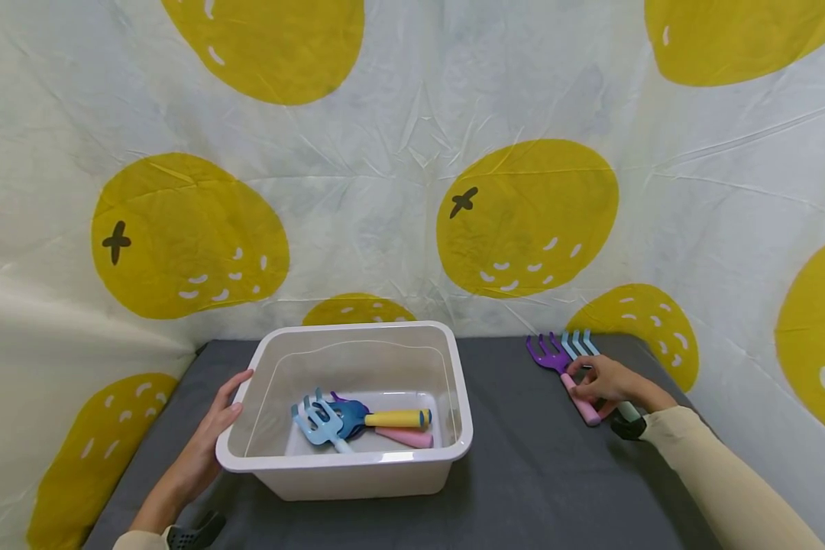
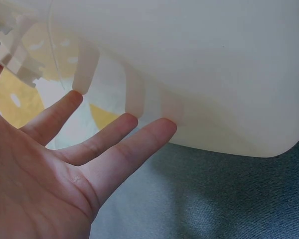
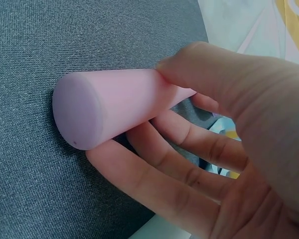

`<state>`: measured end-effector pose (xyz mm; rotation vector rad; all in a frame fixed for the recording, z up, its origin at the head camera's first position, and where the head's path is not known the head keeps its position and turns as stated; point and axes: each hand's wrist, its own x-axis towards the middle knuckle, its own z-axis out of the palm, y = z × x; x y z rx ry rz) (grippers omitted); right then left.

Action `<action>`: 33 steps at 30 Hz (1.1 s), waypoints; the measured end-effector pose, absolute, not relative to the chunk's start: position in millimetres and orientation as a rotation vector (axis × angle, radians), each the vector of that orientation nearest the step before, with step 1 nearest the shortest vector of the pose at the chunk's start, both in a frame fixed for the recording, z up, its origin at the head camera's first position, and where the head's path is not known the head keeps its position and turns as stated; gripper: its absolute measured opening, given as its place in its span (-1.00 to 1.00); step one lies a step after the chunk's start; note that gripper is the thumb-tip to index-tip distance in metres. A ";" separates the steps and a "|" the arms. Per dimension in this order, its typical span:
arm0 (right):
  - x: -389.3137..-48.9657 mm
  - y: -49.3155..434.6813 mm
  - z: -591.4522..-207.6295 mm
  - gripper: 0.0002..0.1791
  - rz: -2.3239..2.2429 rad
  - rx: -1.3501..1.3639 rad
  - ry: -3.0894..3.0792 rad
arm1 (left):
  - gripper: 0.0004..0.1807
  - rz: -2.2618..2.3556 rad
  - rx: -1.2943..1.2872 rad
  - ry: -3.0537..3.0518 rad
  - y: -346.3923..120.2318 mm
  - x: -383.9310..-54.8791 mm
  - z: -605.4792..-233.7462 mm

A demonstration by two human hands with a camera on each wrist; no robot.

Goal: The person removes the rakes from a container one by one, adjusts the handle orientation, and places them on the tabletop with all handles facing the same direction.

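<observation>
On the right of the head view, my right hand [image 1: 608, 382] grips the pink handle [image 3: 124, 102] of a purple hand rake [image 1: 548, 357]. The thumb lies over the handle and the fingers curl along its lower side, close to the dark cloth. Beside it is a light blue hand rake [image 1: 577, 345], partly hidden behind that hand. My left hand [image 1: 202, 443] is at the left side of a white plastic tub [image 1: 344, 461]. Its fairly straight, spread fingers [image 2: 134, 149] touch the tub's outer wall.
Inside the tub lie another light blue rake [image 1: 319, 424], a blue tool with a yellow handle [image 1: 393, 418], and a pink handle [image 1: 406, 436] partly beneath it. Dark grey cloth [image 1: 522, 473] covers the table. A white curtain [image 1: 378, 229] with yellow fruit prints hangs behind.
</observation>
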<state>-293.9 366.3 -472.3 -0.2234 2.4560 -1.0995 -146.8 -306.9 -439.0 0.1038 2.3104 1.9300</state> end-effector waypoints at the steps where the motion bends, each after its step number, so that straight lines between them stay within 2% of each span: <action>1: -294.0 366.1 -472.0 -0.49 -1.098 -0.226 2.454 | -0.41 1.932 0.111 2.308 -307.5 -147.1 -439.4; 11: -299.2 361.8 -444.5 -0.41 -0.964 -0.299 2.440 | -0.42 1.940 0.164 2.306 -310.8 -147.9 -441.9; 15: -302.5 352.9 -418.6 -0.37 -0.876 -0.357 2.456 | -0.41 1.934 0.165 2.325 -309.7 -147.4 -441.5; 25: -312.6 317.7 -341.5 -0.46 -0.702 -0.648 2.494 | -0.41 1.945 0.177 2.326 -308.2 -147.9 -441.4; 33: -314.6 280.1 -291.6 -0.42 -0.572 -0.663 2.470 | -0.43 1.954 0.159 2.340 -308.5 -146.7 -441.4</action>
